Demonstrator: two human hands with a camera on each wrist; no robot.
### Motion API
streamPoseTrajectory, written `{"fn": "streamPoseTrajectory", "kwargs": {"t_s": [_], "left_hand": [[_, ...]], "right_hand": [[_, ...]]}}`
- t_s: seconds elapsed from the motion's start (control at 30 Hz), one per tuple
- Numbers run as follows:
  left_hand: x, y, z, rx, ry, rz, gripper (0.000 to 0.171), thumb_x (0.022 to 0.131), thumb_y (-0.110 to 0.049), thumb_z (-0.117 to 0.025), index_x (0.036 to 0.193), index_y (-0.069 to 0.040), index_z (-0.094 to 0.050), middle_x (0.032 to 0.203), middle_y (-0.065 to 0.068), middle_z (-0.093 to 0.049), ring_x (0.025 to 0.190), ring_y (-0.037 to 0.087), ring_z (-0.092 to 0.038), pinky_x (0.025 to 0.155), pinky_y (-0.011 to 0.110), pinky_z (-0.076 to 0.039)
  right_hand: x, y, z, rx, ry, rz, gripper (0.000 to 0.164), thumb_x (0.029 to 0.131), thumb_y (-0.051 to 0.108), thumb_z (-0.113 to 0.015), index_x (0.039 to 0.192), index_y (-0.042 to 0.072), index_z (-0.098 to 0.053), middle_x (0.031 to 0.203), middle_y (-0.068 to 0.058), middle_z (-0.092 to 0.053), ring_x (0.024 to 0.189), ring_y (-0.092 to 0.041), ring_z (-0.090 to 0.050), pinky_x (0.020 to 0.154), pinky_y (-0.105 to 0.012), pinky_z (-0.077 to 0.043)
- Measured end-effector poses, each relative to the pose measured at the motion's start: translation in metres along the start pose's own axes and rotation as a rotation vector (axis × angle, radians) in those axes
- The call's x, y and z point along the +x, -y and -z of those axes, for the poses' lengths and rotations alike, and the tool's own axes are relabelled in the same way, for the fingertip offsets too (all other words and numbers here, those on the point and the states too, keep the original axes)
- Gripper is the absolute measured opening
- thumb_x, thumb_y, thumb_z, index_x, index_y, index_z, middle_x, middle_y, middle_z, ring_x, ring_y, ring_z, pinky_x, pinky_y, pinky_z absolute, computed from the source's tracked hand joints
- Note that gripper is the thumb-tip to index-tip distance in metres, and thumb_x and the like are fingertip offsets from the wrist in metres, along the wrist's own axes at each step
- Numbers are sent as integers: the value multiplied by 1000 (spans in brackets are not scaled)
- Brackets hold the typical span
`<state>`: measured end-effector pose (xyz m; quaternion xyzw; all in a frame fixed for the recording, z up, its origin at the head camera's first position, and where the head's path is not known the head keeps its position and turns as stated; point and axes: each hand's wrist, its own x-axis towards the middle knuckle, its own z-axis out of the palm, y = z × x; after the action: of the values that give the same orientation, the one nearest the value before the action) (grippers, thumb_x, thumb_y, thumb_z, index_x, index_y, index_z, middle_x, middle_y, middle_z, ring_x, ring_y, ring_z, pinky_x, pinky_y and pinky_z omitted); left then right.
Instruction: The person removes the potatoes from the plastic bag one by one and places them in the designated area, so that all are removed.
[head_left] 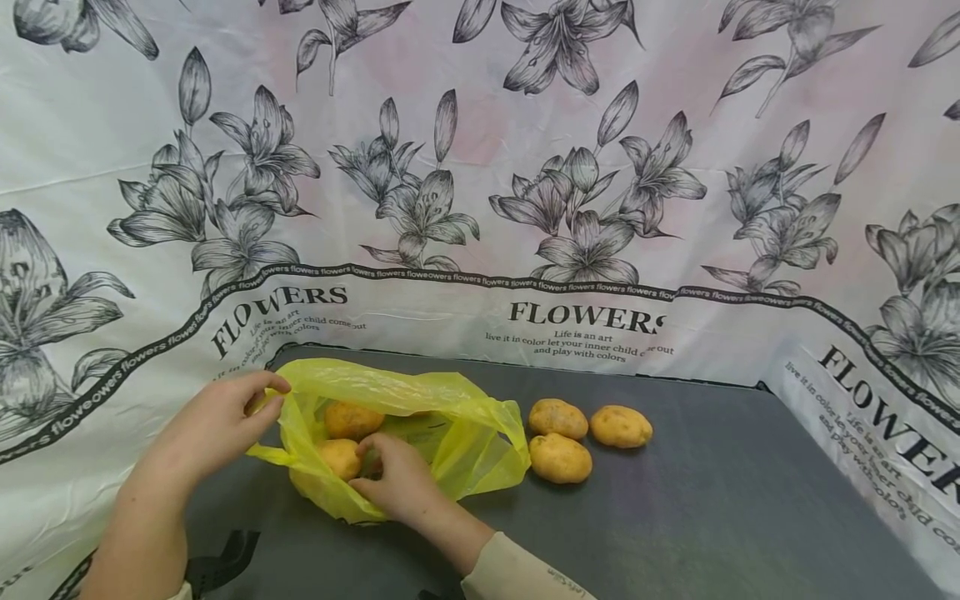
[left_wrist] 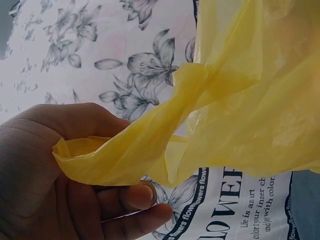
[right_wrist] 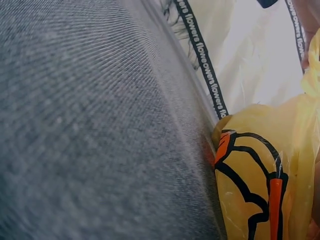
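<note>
A yellow plastic bag (head_left: 480,454) lies on the dark table with its mouth spread open. My left hand (head_left: 217,421) holds the bag's handle (left_wrist: 115,160) at the left, between thumb and fingers in the left wrist view. Inside the bag are a potato (head_left: 352,420) at the back and another potato (head_left: 337,457) in front. My right hand (head_left: 401,479) reaches into the mouth, thumb and forefinger apart beside the front potato. The right wrist view shows the bag's printed side (right_wrist: 250,175) but not the right hand's fingers.
Right of the bag, a potato (head_left: 558,418), a second potato (head_left: 560,458) and a third potato (head_left: 621,427) lie close together on the dark table (head_left: 712,500). A flower-printed cloth (head_left: 450,325) hangs behind and at both sides. A black strap (head_left: 221,562) lies near the left forearm.
</note>
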<state>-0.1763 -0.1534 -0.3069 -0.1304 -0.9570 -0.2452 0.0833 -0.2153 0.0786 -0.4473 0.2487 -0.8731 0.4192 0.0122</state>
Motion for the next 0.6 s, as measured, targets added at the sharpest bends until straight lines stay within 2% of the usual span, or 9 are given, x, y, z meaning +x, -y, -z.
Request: {"fn": "streamPoseTrajectory", "kwargs": {"t_s": [0.17, 0.27, 0.6], "left_hand": [[0, 0, 0, -2, -5, -9, 28, 103, -16, -57, 126, -2, -65, 75, 3, -46, 64, 19, -44, 59, 37, -39], [0, 0, 0, -2, -7, -11, 27, 103, -16, -58, 126, -2, -65, 76, 3, -46, 64, 19, -44, 58, 37, -39], [0, 1, -1, -1, -14, -22, 27, 103, -15, -57, 126, -2, -65, 75, 2, -46, 62, 18, -45, 57, 35, -39]], "right_hand": [[0, 2, -3, -106, -9, 37, 47, 88, 24, -84, 129, 13, -67, 120, 1, -63, 96, -7, -61, 80, -22, -51], [0, 2, -5, -156, -22, 53, 47, 89, 27, -84, 131, 14, -68, 120, 1, -62, 94, -5, -59, 79, -22, -51], [-2, 2, -9, -98, -69, 10, 37, 89, 32, -83, 120, 17, -69, 109, 5, -70, 93, -6, -66, 77, -22, -53]]}}
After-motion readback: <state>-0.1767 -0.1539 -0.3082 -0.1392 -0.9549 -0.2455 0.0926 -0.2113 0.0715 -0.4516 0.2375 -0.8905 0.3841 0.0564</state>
